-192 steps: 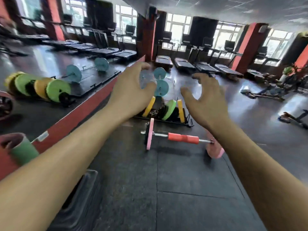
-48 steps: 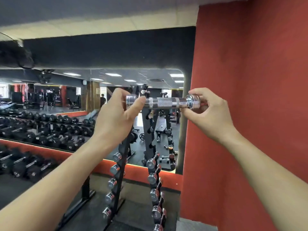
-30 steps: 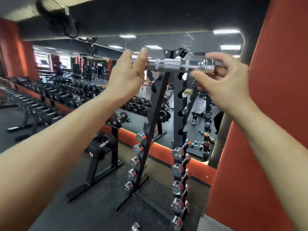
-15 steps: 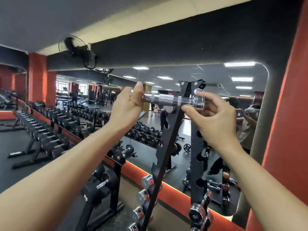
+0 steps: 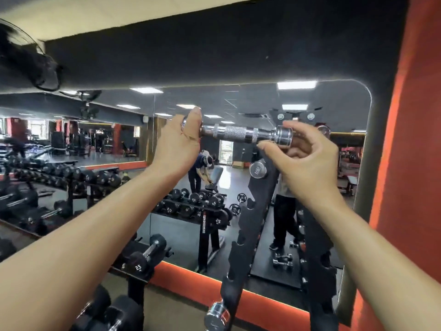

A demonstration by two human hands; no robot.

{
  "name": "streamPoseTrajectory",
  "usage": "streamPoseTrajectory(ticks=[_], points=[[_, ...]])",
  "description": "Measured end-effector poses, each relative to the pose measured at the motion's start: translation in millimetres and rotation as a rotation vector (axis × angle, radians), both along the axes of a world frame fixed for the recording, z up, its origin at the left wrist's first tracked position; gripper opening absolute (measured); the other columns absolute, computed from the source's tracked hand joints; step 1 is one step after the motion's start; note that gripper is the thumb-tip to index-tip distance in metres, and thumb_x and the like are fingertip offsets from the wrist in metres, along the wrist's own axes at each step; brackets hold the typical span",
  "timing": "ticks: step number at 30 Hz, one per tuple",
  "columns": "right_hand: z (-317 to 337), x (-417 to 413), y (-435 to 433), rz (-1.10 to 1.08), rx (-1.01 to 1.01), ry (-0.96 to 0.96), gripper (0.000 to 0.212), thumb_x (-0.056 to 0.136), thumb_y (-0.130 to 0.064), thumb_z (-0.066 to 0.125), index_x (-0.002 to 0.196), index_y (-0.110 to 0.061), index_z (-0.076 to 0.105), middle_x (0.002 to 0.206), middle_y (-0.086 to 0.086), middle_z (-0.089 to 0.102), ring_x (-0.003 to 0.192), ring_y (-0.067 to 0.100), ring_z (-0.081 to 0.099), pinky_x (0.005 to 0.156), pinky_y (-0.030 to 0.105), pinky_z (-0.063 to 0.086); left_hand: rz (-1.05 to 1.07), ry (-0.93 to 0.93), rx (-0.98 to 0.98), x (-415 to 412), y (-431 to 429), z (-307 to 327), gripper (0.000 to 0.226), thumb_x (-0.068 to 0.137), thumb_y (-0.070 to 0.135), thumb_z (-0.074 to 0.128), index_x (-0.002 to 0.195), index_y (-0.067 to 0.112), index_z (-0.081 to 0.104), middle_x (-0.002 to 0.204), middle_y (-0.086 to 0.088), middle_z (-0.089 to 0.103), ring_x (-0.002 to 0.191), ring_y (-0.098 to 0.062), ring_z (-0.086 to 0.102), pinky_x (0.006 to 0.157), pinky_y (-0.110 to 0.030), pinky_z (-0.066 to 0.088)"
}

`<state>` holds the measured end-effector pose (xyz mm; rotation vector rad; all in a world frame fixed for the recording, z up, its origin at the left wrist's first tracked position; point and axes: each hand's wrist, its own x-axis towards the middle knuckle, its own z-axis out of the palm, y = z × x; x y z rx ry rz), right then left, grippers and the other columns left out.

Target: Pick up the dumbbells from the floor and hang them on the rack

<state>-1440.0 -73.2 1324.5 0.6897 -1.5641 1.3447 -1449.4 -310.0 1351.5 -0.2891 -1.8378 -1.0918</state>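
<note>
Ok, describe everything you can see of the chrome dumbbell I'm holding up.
The chrome dumbbell looks like polished metal: a knurled grip in the middle, smooth collars and a round head at each end. It lies almost level, raised near the top of the black notched rack. The left hand grips its left head, mostly hiding it; the right hand pinches the right head.

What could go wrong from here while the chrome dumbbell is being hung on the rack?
The left hand and right hand hold the chrome dumbbell only by its ends, high up; a slip could drop it onto the rack. With the heads gripped, either hand could get pinched against the rack's notches. The mirror stands just behind, so pushing too far might strike the glass.
</note>
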Motion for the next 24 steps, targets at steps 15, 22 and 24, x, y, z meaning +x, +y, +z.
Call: streamPoseTrajectory(ticks=[15,22,24], points=[[23.0,-136.3,15.7,-0.407,-0.039,0.15,0.04,0.075,-0.035,0.094,0.108,-0.033,0.07,0.09,-0.021,0.071,0.072,-0.002,0.065,0.067,0.012,0.051,-0.46,-0.127,0.225,-220.6,59.2,31.8,0.069,0.104,0.064,0.032,0.084,0.006,0.063,0.058,0.004,0.048,0.059,-0.016,0.039,0.053,-0.03,0.035],[29.1,-179.0,20.8,-0.599,0.017,0.145,0.034,0.072,-0.034,0.09,0.09,-0.036,0.061,0.07,-0.018,0.062,0.06,0.0,0.056,0.062,0.02,0.051,-0.712,-0.237,0.307,-301.3,95.0,39.6,0.051,0.104,0.062,0.034,0.076,0.025,0.055,0.042,0.013,0.044,0.035,-0.007,0.038,0.041,-0.02,0.03],[30.4,-190.8,20.2,-0.622,0.021,0.096,0.035,0.072,-0.034,0.09,0.088,-0.034,0.059,0.066,-0.015,0.061,0.061,0.009,0.058,0.064,0.038,0.058,-0.739,-0.247,0.335,-320.3,103.0,41.6,0.049,0.105,0.061,0.034,0.079,0.024,0.055,0.039,0.013,0.046,0.03,-0.004,0.039,0.038,-0.017,0.031]])
